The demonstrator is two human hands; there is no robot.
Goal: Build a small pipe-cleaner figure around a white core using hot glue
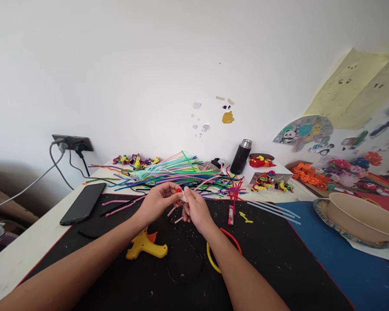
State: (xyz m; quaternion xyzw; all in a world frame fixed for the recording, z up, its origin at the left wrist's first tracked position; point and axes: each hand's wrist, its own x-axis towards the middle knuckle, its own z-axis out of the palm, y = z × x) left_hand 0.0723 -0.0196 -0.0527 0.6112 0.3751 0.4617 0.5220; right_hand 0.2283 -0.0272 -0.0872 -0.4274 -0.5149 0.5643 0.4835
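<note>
My left hand (160, 201) and my right hand (195, 208) meet above the back of the black mat (262, 259). Between the fingertips is a small piece with a red part (179, 190) and a pale part (183, 197); both hands pinch it, and its shape is mostly hidden. Pink stems show just under the hands. Below my left forearm lies a yellow glue gun (147, 246), its front partly covered. A red and yellow ring (212, 259) is partly behind my right forearm.
Colourful pipe cleaners (168, 170) are heaped along the wall. A phone (83, 204) lies left, and a black bottle (241, 156) stands beside a white box (278, 170). To the right are a small red tube (231, 215), clear glue sticks (275, 211) and a beige bowl (363, 216).
</note>
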